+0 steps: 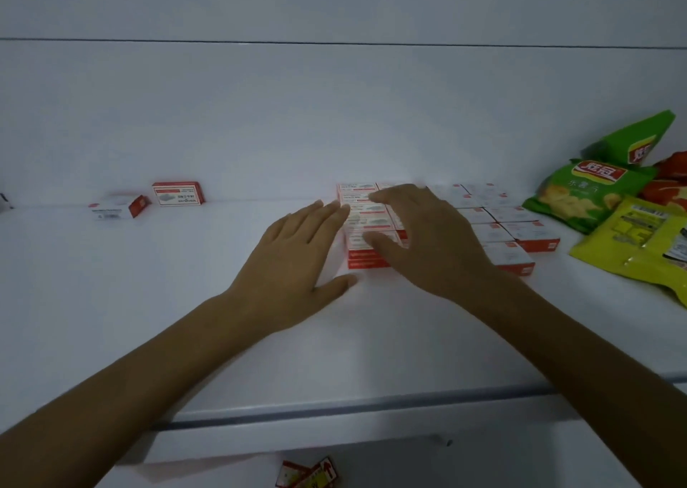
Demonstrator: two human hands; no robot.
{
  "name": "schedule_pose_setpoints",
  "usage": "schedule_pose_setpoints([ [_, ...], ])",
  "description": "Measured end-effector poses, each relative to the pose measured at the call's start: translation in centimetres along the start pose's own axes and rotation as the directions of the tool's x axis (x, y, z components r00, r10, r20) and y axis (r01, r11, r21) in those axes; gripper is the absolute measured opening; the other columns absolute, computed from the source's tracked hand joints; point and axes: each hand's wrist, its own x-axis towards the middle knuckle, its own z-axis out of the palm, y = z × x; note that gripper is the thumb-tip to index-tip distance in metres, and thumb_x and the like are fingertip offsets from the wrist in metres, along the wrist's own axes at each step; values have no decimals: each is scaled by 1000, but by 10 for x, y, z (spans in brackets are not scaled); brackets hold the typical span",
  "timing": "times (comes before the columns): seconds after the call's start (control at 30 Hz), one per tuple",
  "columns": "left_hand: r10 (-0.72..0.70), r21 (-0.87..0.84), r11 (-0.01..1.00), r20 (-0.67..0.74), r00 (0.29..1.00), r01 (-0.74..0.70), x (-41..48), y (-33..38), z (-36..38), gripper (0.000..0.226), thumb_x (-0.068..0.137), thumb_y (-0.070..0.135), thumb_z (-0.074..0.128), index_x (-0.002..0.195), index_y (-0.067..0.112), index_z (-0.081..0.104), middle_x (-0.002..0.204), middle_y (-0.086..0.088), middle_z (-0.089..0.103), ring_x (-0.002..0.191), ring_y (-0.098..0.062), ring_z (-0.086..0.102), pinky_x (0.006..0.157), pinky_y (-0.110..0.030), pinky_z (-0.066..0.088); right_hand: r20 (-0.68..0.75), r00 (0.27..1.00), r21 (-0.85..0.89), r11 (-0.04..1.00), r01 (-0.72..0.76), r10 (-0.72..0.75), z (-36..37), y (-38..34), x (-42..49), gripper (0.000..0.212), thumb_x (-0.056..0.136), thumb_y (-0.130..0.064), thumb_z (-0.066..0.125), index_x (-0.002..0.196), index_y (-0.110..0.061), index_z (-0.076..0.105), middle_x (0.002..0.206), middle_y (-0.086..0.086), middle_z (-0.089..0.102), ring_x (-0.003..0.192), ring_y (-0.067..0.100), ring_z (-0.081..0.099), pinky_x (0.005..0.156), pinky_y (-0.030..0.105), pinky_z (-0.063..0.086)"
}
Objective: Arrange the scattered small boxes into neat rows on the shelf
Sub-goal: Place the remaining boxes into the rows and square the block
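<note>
Several small red-and-white boxes (513,232) lie in rows on the white shelf (186,320), right of centre. My left hand (293,260) lies flat, its straight fingers pressing the left side of the leftmost row (366,212). My right hand (427,238) hovers spread over the top of the rows, fingers relaxed, hiding the middle boxes. Two stray boxes stay far left: one flat and askew (119,206), one standing on its edge (178,193) against the back wall.
Green (587,193), yellow (639,242) and red snack bags lie at the shelf's right end. The shelf's front lip (353,409) runs across below my arms. More red boxes (308,474) show on a lower level at the bottom edge.
</note>
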Motion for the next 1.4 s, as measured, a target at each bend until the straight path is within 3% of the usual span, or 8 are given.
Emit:
schedule_pose_setpoints([
  [0.3, -103, 31, 994, 29, 994, 102, -51, -125, -30, 87, 81, 75, 21, 146, 18, 22, 151, -2, 29, 139, -22, 27, 110, -36, 17, 229, 959, 100, 984, 145, -164, 61, -106, 63, 49, 88, -46, 52, 130, -24, 44, 134, -5, 48, 120, 15, 46, 99, 34, 40],
  [0.5, -181, 2, 983, 21, 983, 181, -101, -202, -45, 82, 82, 70, 37, 146, 22, 21, 151, 3, 29, 138, -16, 27, 109, -36, 29, 290, 944, 75, 987, 141, -157, 115, -166, 132, 51, 86, -46, 54, 129, -22, 42, 129, -1, 51, 117, 19, 48, 93, 37, 44],
  [0.7, -130, -32, 991, 72, 989, 133, -126, -241, -48, 84, 80, 70, 34, 148, 24, 14, 153, 2, 23, 139, -16, 23, 110, -31, 25, 202, 979, 78, 997, 14, -29, 177, -200, 189, 49, 83, -36, 61, 126, -17, 45, 121, 4, 55, 109, 24, 51, 89, 38, 47],
  [0.87, -71, -138, 988, 23, 997, 73, -125, -252, -54, 81, 81, 62, 43, 147, 24, 17, 152, 3, 26, 137, -15, 26, 107, -29, 27, 23, 999, -210, 977, 39, -35, 201, -206, 205, 22, 87, -19, 54, 107, -11, 56, 107, 9, 57, 95, 22, 52, 78, 31, 48],
  [1.0, -49, -131, 990, 30, 998, 52, -119, -256, -47, 77, 86, 56, 51, 147, 24, 17, 153, 2, 23, 139, -16, 24, 112, -33, 26, -17, 999, -292, 956, 28, -35, 198, -214, 202, 14, 89, -6, 47, 100, -9, 55, 97, 10, 56, 86, 23, 53, 70, 29, 43],
  [1.2, -30, -127, 991, 83, 996, 41, -108, -253, -38, 76, 87, 56, 46, 148, 26, 12, 155, 4, 18, 141, -13, 18, 111, -30, 22, 163, 986, -217, 976, 2, 34, 179, -212, 190, 14, 88, -10, 49, 102, -12, 46, 91, 9, 63, 76, 27, 60, 64, 34, 46],
  [1.3, -48, -154, 986, 64, 997, 58, -99, -250, -42, 76, 87, 54, 49, 147, 24, 14, 154, 4, 20, 140, -14, 20, 109, -29, 24, 301, 951, -67, 997, -48, 66, 157, -202, 174, 17, 89, -23, 52, 105, -18, 48, 99, 7, 63, 83, 25, 59, 72, 37, 50],
  [1.4, -152, -270, 948, 86, 985, 170, -79, -238, -45, 80, 86, 52, 53, 148, 23, 11, 154, 3, 20, 140, -16, 19, 110, -34, 22, 425, 903, 76, 992, -104, 62, 125, -190, 151, 31, 89, -22, 57, 119, -18, 50, 108, 4, 64, 89, 18, 58, 81, 35, 50],
])
